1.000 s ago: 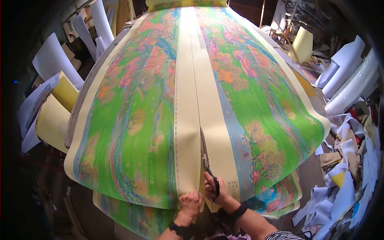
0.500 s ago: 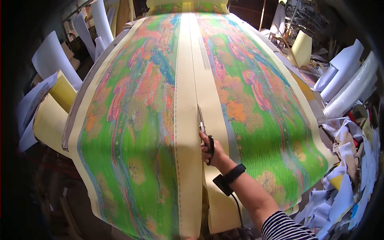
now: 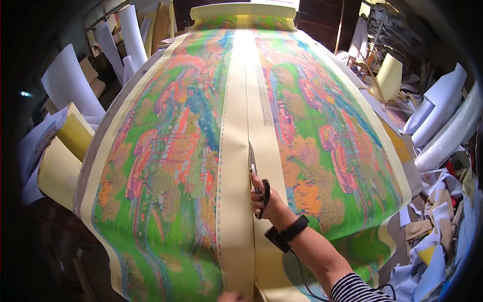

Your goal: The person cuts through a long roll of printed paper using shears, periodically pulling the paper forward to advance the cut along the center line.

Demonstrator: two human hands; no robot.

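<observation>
My right hand (image 3: 264, 201) is clamped on the scissors (image 3: 255, 173), blades in the cream centre strip of the long printed sheet (image 3: 176, 151) spread over the counter, while only a sliver of my left hand (image 3: 230, 297) shows at the sheet's near edge, its grip impossible to tell, with paper rolls (image 3: 448, 131) and scraps (image 3: 432, 241) to the right.

On our right hand (image 3: 265, 199) side we wear a black band around the wrist, with a small black box fixed to it and a thin dark cable trailing back along the forearm. Nearer the elbow, our sleeve is striped in black and white.
</observation>
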